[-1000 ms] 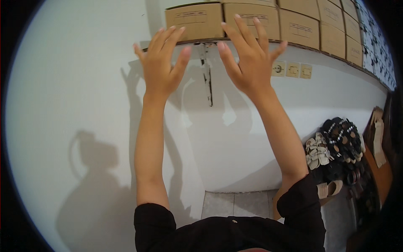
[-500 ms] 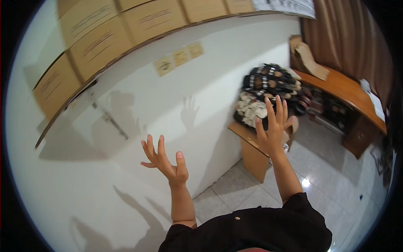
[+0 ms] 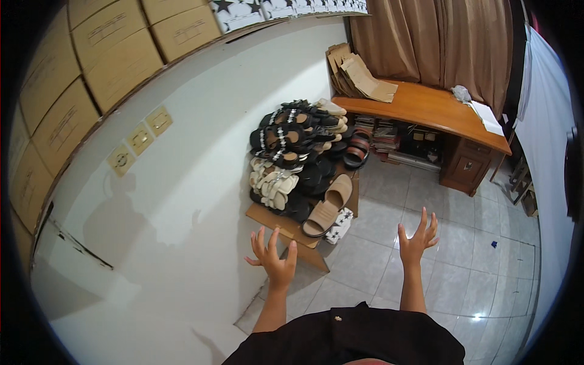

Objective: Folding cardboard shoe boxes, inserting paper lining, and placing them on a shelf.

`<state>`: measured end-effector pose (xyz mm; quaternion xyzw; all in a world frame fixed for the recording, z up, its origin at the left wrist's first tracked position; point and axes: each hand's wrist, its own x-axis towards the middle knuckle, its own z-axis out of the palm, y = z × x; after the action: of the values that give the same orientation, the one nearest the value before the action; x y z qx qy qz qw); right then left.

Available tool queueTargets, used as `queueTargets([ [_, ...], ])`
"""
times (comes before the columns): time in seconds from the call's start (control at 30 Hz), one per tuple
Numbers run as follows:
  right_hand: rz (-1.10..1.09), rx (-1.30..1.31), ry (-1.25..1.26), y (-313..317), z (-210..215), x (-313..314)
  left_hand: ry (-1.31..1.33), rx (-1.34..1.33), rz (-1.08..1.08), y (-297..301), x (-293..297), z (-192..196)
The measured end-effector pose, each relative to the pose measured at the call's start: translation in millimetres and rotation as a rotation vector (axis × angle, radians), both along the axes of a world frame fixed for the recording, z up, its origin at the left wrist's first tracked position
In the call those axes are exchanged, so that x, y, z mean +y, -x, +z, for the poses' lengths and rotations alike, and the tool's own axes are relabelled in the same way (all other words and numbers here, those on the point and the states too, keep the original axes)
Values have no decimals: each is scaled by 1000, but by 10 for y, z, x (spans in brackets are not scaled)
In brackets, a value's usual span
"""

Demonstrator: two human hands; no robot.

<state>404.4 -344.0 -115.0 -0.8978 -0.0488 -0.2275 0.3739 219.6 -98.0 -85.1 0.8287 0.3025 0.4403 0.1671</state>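
Just beyond the empty, spread hands, left (image 3: 274, 261) and right (image 3: 417, 238), lies a sandal pile (image 3: 301, 161).

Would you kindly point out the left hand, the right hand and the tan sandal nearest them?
left hand (image 3: 277, 263), head view, on the back of the hand.
right hand (image 3: 415, 242), head view, on the back of the hand.
tan sandal (image 3: 328, 205), head view, on its footbed.

Heap of sandals (image 3: 298, 158), black and beige, piled on a low cardboard platform (image 3: 286, 226) against the white wall.
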Motion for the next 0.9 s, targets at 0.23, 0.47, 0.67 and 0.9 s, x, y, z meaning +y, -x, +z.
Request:
queueTargets([
  [0.23,2,-45,25,-819,129,-375,-104,-194,-81,-1114,-295,-56],
  [0.47,-8,-75,-16,-1669,-18,-566,-89,-115,-205,-2221,-573,-187],
  [0.67,-15,14,19,-2514,-246,-548,-4,-147,-429,-3370,-610,-505],
  [0.9,4,-16,79,-4160,-150,-275,-21,49,-349,-5078,-385,-493],
])
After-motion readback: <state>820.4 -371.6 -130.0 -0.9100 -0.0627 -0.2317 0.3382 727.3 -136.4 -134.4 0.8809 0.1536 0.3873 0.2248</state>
